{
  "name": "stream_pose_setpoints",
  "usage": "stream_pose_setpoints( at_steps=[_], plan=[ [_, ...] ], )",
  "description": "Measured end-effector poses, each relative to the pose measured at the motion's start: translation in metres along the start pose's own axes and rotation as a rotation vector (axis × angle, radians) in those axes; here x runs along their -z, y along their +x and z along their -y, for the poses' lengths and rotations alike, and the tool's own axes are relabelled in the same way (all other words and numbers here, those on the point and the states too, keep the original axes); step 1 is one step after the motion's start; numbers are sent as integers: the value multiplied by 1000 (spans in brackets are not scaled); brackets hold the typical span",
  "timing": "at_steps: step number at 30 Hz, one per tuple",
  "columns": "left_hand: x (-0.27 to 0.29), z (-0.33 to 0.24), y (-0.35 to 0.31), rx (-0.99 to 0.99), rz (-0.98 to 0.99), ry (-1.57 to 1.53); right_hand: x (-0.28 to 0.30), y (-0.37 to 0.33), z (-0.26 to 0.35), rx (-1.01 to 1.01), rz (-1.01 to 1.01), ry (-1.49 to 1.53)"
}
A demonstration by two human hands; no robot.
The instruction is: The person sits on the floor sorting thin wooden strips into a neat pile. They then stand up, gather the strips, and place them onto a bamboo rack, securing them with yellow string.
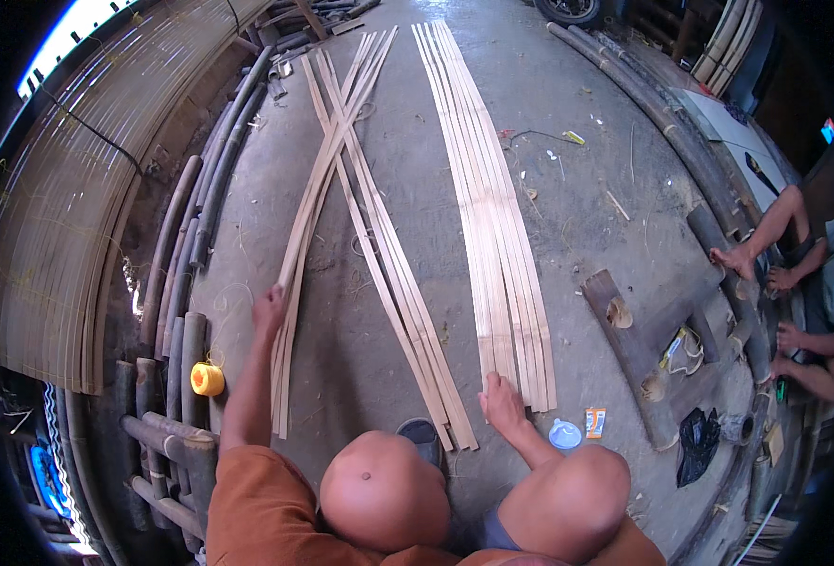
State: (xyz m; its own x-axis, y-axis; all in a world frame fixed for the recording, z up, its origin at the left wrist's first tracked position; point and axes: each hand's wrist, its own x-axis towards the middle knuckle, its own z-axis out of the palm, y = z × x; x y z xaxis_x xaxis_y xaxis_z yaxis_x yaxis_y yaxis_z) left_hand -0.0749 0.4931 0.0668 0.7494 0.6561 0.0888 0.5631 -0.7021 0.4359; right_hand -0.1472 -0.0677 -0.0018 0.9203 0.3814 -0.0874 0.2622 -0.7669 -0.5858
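Observation:
Long pale bamboo strips lie on the concrete floor. At the left, one bundle of bamboo strips (305,203) crosses over a second bundle (394,283), the two forming a long X. On the right, a group of bamboo strips (492,226) lies side by side, with narrow gaps near its close end. My left hand (269,309) reaches out to the outer edge of the left bundle, its fingers curled on a strip there. Nearer to me, my right hand (502,401) is closed at the near end of the right group, fingertips on its left strips.
A yellow twine roll (207,379) sits by bamboo poles (190,330) at the left. Beside my right hand lie a blue-white lid (565,434) and an orange packet (595,423). A wooden frame with holes (624,349) lies right, near other people's hands (739,260).

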Motion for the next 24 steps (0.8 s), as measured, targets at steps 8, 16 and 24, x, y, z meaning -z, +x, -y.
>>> stream_pose_setpoints(
  at_steps=[8,16,24],
  plan=[
    [35,47,7,26,33,336,12,2,12,-65,-148,127],
    [-44,-24,-28,-329,26,-54,51,-5,52,30,-159,354],
    [-64,-193,-130,-472,132,-416,11,8,56,-74,-68,731]
  ],
)
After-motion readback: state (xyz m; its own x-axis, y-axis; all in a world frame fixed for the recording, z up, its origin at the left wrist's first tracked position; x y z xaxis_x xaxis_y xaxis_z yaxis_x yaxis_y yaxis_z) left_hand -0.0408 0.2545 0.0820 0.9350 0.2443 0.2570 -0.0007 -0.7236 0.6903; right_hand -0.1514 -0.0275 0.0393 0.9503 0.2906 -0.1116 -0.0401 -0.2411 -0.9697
